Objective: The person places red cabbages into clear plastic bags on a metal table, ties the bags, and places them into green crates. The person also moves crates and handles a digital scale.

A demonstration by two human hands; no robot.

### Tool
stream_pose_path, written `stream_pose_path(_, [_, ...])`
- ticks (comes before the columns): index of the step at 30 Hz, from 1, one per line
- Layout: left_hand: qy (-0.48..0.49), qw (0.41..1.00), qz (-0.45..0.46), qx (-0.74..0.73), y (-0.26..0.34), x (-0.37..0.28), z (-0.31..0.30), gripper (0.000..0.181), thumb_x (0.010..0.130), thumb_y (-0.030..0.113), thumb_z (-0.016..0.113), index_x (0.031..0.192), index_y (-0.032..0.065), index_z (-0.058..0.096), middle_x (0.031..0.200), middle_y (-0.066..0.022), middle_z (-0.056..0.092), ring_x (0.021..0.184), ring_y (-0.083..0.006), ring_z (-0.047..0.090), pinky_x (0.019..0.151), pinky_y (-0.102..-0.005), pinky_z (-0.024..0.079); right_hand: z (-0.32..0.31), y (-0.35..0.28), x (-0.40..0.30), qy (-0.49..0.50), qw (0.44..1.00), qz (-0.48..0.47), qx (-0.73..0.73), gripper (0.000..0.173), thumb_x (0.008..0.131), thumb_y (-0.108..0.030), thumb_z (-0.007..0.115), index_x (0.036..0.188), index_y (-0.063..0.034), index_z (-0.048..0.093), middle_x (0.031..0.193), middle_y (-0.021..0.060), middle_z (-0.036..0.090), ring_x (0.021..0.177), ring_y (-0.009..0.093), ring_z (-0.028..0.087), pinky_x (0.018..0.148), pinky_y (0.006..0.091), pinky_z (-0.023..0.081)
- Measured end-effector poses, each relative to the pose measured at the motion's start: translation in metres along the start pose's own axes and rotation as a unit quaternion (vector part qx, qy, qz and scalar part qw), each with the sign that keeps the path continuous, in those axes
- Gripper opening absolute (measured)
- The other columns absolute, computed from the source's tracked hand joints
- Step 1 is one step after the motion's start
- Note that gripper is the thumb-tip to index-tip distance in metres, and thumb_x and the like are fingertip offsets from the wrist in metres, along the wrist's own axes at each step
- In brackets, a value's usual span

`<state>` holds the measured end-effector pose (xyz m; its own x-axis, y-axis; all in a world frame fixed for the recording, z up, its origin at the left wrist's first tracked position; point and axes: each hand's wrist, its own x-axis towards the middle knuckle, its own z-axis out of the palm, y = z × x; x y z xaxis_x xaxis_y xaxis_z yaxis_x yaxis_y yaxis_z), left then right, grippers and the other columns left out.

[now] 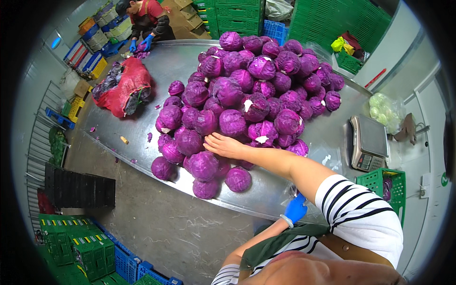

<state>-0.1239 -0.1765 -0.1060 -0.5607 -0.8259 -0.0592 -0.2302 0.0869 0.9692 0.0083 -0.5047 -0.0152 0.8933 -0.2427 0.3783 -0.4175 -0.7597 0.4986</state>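
Note:
My bare right hand [224, 146] reaches across the front of a large heap of red cabbages [228, 91]. Its fingers lie flat and slightly apart against the cabbages, grasping none of them; the thumb is hidden. Just beyond the fingertips sits a round cabbage [205, 122], and below the hand is another cabbage [203, 166]. My left hand [295, 209], in a blue glove with a pale bangle at the wrist, is by the table's near edge. Beside its fingers is a small dark, shiny object [293, 191] near clear plastic; whether the hand grips it cannot be told.
The heap covers much of a steel table [160, 73]. A red mesh sack [133, 85] lies left, with a co-worker [151, 21] beyond, handling cabbage leaves. To the right are a digital scale [370, 140], bagged pale-green vegetables [384, 110] and a green crate [372, 180].

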Motion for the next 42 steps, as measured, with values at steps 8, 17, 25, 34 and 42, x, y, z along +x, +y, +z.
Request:
stream_pose_path(8, [0.015,1.0,-0.003,0.01,0.042,-0.005,-0.018,0.03,0.081,0.01,0.058,0.109,0.0025,0.06,0.099,-0.0291,0.065,0.087,-0.0486,0.063,0.073,-0.0545,0.051,0.008,0.007,0.006,0.023,0.999,-0.046,0.0,0.037,0.091,-0.024,0.051,0.12,-0.0018,0.058,0.119,0.014,0.061,0.115,0.027,0.057,0.101,0.0384,0.042])
stream_pose_path(17, [0.025,0.995,0.047,-0.086,0.076,-0.014,-0.045,0.077,0.076,-0.002,0.049,0.152,0.0137,0.04,0.142,-0.022,0.053,0.122,-0.0445,0.056,0.098,-0.0477,0.049,-0.068,0.022,-0.002,-0.055,0.956,0.083,0.278,0.075,0.047,-0.02,0.088,0.111,-0.0029,0.053,0.109,0.015,0.055,0.104,0.033,0.056,0.093,0.041,0.047])
stream_pose_path(25, [0.0,0.996,0.024,-0.081,0.076,-0.015,-0.047,0.078,0.076,-0.003,0.048,0.152,0.0137,0.04,0.142,-0.0231,0.052,0.119,-0.045,0.057,0.096,-0.0495,0.049,-0.141,0.011,-0.066,-0.104,0.565,0.465,0.674,0.088,0.067,-0.029,0.087,0.141,-0.0009,0.047,0.136,0.0147,0.056,0.129,0.028,0.052,0.11,0.04,0.041])
stream_pose_path(34, [-0.02,0.999,0.028,0.026,0.032,0.0,-0.037,0.035,0.077,0.006,0.058,0.111,0.0001,0.059,0.101,-0.0304,0.064,0.098,-0.0488,0.061,0.08,-0.0546,0.05,-0.206,-0.05,-0.175,0.129,-0.067,0.45,0.881,0.069,0.087,-0.048,0.067,0.142,-0.0098,0.051,0.137,0.0096,0.061,0.127,0.026,0.057,0.11,0.047,0.042])
stream_pose_path(42, [-0.052,0.995,0.057,-0.063,0.085,0.008,-0.055,0.085,0.074,-0.009,0.049,0.154,0.0148,0.035,0.151,-0.0207,0.044,0.135,-0.0414,0.047,0.108,-0.0472,0.044,-0.291,0.011,-0.349,0.326,0.104,0.673,0.655,0.069,0.086,-0.036,0.074,0.14,-0.0038,0.047,0.136,0.0142,0.057,0.125,0.029,0.057,0.113,0.0481,0.043])
